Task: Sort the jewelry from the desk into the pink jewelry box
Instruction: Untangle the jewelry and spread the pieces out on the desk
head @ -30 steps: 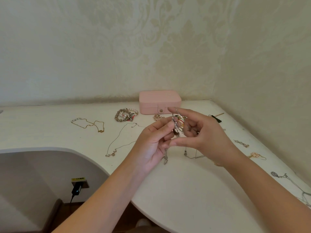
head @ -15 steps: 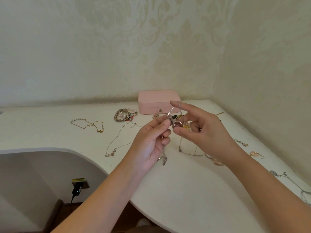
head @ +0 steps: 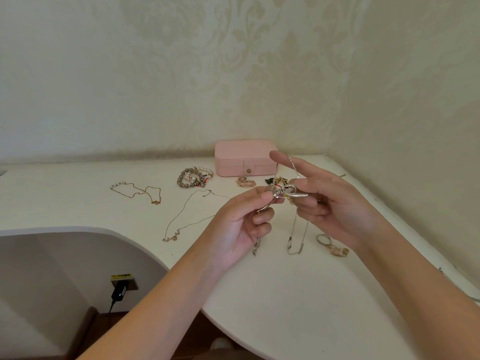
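left hand (head: 239, 227): bare, no sleeve | right hand (head: 335, 211): bare, no sleeve

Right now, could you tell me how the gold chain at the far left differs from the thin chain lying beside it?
The gold chain is yellow with pearls at one end; the thin chain is pale, finer, with a small pendant at its near end. The gold chain is more bunched; the thin chain spreads longer. Both lie loose on the desk, untouched.

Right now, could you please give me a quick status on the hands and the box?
Both hands, left hand and right hand, pinching tangled silver necklace above desk. Pink jewelry box shut. Nothing in the way.
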{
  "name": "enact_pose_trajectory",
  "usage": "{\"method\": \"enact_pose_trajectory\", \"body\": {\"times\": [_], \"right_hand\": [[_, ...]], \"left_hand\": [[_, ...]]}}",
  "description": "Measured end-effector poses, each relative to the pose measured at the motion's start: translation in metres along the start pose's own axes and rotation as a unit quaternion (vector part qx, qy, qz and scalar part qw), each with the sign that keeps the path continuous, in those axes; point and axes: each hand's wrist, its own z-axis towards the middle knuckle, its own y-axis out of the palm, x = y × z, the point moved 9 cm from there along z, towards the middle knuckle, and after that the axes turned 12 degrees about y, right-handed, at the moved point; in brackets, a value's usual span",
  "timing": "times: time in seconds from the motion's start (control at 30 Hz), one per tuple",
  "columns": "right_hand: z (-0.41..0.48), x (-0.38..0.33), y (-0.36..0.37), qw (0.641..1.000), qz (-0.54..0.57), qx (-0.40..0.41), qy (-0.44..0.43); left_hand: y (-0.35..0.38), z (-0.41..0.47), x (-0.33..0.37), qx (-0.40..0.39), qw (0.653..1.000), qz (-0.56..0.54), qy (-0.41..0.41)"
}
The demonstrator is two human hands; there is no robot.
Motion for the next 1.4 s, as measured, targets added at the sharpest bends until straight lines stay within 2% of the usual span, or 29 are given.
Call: {"method": "enact_pose_trajectory", "body": {"times": [0.23, 0.5, 0.87, 1.1, 1.4], "right_hand": [[0.001, 0.003, 0.004, 1.000, 0.013, -0.013, 0.006], [-0.002, 0.000, 0.005, 1.000, -0.030, -0.001, 0.000], [-0.003, -0.001, 0.006, 0.998, -0.069, 0.005, 0.001], [-0.005, -0.001, 0.008, 0.991, -0.130, 0.024, 0.005], [-0.003, 0.000, 0.009, 0.984, -0.171, 0.043, 0.014]], "left_hand": [[-0.001, 0.001, 0.000, -0.006, 1.000, 0.001, 0.010], [-0.004, 0.002, 0.000, -0.021, 0.995, 0.096, 0.004], [-0.005, 0.001, 0.004, -0.009, 0.993, 0.115, 0.018], [-0.006, 0.002, 0.006, 0.000, 0.977, 0.212, 0.040], [-0.009, 0.000, 0.003, 0.017, 0.992, 0.125, 0.026]]}}
